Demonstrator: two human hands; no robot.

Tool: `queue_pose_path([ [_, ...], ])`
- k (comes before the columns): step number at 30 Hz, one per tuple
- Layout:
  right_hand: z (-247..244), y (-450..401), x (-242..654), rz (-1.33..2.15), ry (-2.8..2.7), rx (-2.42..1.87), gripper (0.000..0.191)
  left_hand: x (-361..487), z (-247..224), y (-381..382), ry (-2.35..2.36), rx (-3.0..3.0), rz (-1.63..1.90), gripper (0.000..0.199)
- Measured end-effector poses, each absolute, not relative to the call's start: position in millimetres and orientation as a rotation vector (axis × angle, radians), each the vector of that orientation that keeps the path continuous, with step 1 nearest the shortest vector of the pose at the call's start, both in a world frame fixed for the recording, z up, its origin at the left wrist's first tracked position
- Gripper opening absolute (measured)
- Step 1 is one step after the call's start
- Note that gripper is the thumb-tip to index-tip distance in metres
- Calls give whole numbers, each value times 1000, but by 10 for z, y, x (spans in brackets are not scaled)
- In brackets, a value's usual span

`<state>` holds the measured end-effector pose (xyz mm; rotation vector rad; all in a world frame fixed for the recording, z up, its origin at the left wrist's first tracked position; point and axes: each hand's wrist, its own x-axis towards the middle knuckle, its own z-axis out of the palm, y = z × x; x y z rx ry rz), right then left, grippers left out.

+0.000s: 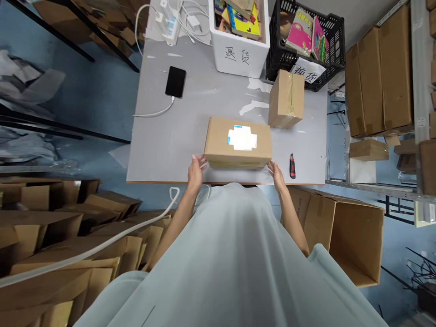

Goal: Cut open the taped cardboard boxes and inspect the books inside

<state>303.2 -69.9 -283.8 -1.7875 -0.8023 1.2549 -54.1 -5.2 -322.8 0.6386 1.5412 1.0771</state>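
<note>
A closed brown cardboard box (218,136) lies near the front edge of the table, with a white label (242,138) with blue marks on its top. At its front left corner is my left hand (195,171), fingers spread and the tips close against the cardboard. My right hand (277,175) is at the front right corner in the same way, fingers apart. Whether the fingertips press on the box I cannot tell. To the right of that hand lies a red and black box cutter (292,166). A smaller taped carton (286,100) stands behind the box's right end.
On the grey table (156,150) a black phone (175,81) lies on a white cable. A white bin (238,56) and a black crate (306,50), both holding books, stand at the back. An open carton (354,240) is at lower right; several cartons (68,227) fill the left floor.
</note>
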Motion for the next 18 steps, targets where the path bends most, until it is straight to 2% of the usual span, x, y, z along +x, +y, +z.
queue_pose_path([
  [5,-2411,-426,3024,1128,-931,-1646,94,-594,-2834,218,1399,866,1254,87],
  [10,-2134,-289,2970,1113,-973,-1605,89,-628,-2537,344,1361,933,1306,89],
  [18,-2254,-439,2920,1146,-925,-1671,92,-632,-2760,261,1429,872,1237,85],
])
